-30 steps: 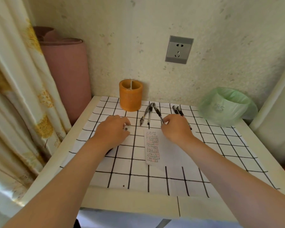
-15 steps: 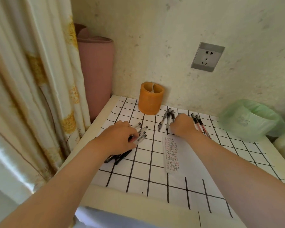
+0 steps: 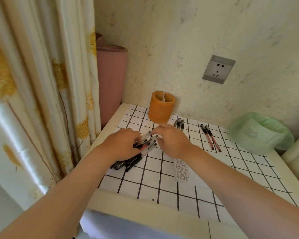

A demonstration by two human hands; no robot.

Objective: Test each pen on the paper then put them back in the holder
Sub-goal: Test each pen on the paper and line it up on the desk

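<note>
My left hand [image 3: 122, 144] grips a bundle of several pens [image 3: 136, 156], whose black caps stick out below the hand and whose clear ends point up right. My right hand [image 3: 172, 139] reaches across to the bundle's clear ends, fingers touching them. Behind both hands the orange holder [image 3: 160, 106] stands with nothing in it, near the wall. Three dark pens [image 3: 179, 123] lie just right of the holder. Two red pens [image 3: 211, 138] lie further right. The test paper [image 3: 181, 169], with rows of small marks, lies under my right forearm.
A white cloth with a black grid [image 3: 231, 169] covers the table. A bin lined with a green bag [image 3: 259, 131] stands at the right. A pink roll [image 3: 111, 80] leans in the back left corner beside a curtain [image 3: 41, 83]. A wall socket [image 3: 218, 69] sits above.
My left hand has gathered a bundle of pens and raised their ends. My right hand has left the three dark pens and moved left to the bundle. The view has swung left.
</note>
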